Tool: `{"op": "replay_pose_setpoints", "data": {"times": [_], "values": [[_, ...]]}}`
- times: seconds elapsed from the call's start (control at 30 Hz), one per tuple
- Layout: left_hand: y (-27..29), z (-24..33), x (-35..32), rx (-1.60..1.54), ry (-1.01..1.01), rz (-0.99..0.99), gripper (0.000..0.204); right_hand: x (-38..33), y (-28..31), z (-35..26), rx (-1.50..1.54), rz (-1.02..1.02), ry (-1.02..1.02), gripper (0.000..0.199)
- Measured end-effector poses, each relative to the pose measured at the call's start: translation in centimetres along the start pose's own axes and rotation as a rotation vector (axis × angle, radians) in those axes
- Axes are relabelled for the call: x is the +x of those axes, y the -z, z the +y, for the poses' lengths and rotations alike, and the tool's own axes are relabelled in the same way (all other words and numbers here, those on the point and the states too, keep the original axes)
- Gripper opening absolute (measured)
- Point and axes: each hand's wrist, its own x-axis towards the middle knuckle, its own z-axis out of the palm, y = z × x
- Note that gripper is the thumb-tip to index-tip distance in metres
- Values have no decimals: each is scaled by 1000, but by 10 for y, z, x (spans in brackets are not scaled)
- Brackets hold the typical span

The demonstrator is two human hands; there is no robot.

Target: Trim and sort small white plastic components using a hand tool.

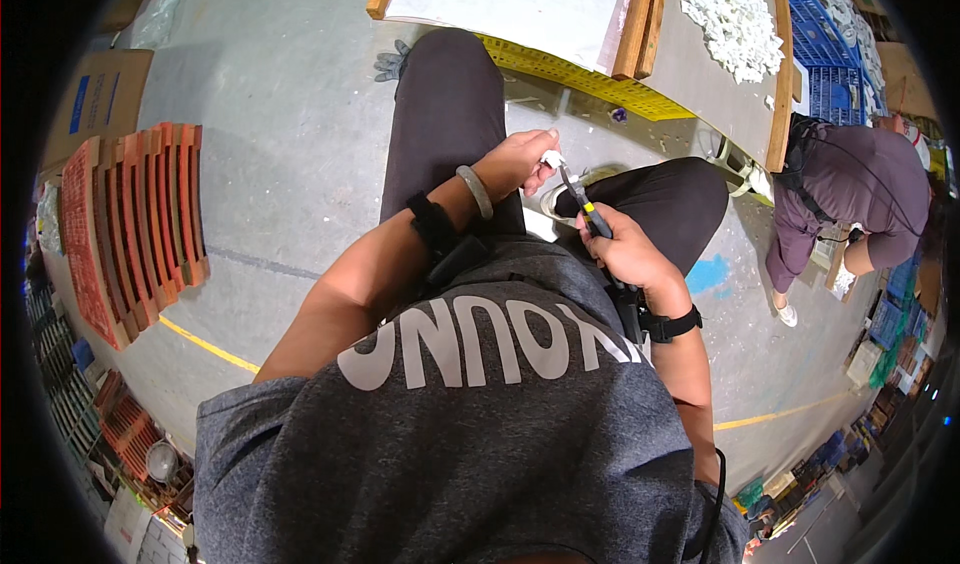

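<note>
My left hand (pixel 520 164) pinches a small white piece (pixel 552 159) between thumb and fingers, above the gap between my knees. In my right hand (pixel 630 251) is a pair of pliers (pixel 595 219) with black and yellow handles, the fingers wrapped round the grips. The metal jaws point up and left, close to the white piece. Whether the jaws touch or grip it is too small to tell.
Ahead stands a worktable (pixel 520 4) with wooden edge strips; a heap of white pieces (pixel 735 24) lies on its right part. Beneath is a yellow crate (pixel 590 84). Blue crates (pixel 835 94) and a bent-over co-worker (pixel 860 179) are at right, stacked red slats (pixel 130 229) at left.
</note>
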Motion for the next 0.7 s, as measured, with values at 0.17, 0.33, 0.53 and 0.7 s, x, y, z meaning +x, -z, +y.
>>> {"op": "replay_pose_setpoints", "data": {"times": [0.17, 0.33, 0.53, 0.7], "values": [[5, -10, 6, 127, 7, 31, 41, 4, -2, 0, 56, 3, -91, 16], [7, -13, 9, 68, 51, 49, 43, 10, -14, 11, -465, 274, 160, 17], [3, -5, 0, 61, -8, 61, 46, 10, -5, 1, -273, 138, 185, 16], [2, -7, 3, 80, -11, 74, 47, 6, -5, 0, -50, -23, -34, 31]]}}
